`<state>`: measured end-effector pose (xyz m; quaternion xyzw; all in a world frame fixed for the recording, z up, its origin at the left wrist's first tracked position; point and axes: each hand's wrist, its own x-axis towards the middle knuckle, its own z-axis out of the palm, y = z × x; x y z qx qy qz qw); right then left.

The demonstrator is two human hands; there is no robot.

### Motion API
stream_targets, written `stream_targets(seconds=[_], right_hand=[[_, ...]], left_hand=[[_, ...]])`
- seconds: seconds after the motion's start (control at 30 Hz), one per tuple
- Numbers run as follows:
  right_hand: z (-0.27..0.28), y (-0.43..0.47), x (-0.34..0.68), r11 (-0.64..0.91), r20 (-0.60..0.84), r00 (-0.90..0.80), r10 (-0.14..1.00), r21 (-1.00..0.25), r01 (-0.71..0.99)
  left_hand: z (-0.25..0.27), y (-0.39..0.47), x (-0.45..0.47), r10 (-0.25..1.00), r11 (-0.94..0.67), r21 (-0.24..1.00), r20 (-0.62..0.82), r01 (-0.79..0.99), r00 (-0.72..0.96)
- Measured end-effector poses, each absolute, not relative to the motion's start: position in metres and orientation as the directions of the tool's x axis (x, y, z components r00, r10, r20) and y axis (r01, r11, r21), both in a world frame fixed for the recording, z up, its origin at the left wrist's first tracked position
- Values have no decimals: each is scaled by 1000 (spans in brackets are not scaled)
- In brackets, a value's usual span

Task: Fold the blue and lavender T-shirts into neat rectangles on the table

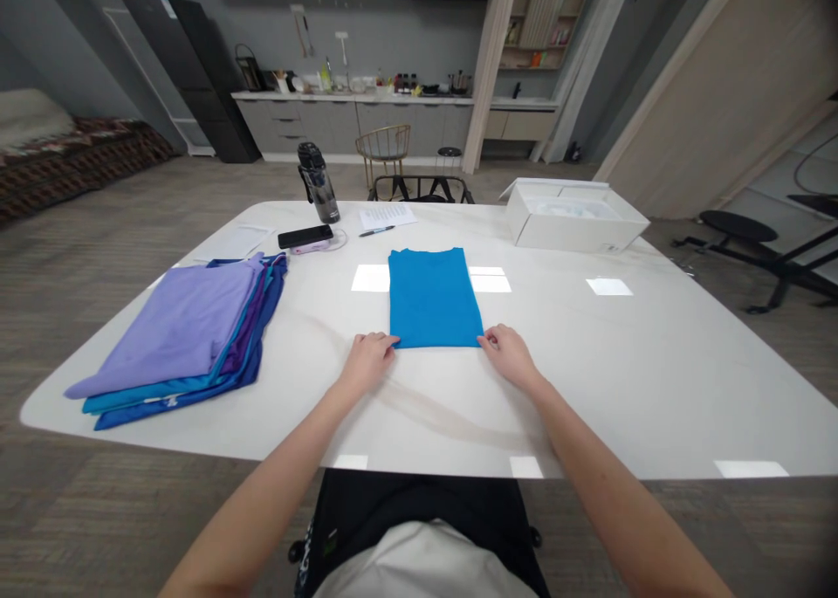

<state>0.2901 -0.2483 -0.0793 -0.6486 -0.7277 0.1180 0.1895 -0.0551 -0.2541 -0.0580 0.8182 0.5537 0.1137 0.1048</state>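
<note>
A bright blue shirt (434, 297), folded into a neat rectangle, lies flat on the white table in front of me. At its near left corner, my left hand (368, 360) pinches the edge between thumb and fingers. My right hand (511, 353) grips the near right corner in the same way. The near edge runs straight between my two hands. To the left is a stack of clothes (189, 327), with a lavender piece on top and teal, purple and dark blue layers beneath; neither hand touches it.
On the white table (589, 388) stand a dark water bottle (319, 183) and an open white box (569, 223). A phone (305, 237), papers (388, 215) and a pen (377, 230) lie toward the far side. Chairs and a kitchen counter are beyond.
</note>
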Motion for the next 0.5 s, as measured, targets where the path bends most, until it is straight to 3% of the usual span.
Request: stream_targets(seconds=[0.17, 0.3, 0.5], right_hand=[[-68, -294, 290, 125, -19, -152, 988, -476, 871], [-72, -323, 277, 99, 59, -81, 995, -466, 879], [-75, -332, 262, 46, 140, 11, 990, -401, 915]], left_hand=[[-59, -302, -68, 913, -398, 370, 72, 839, 402], [-73, -324, -71, 930, -368, 450, 179, 814, 321], [-80, -326, -67, 926, -374, 417, 212, 828, 311]])
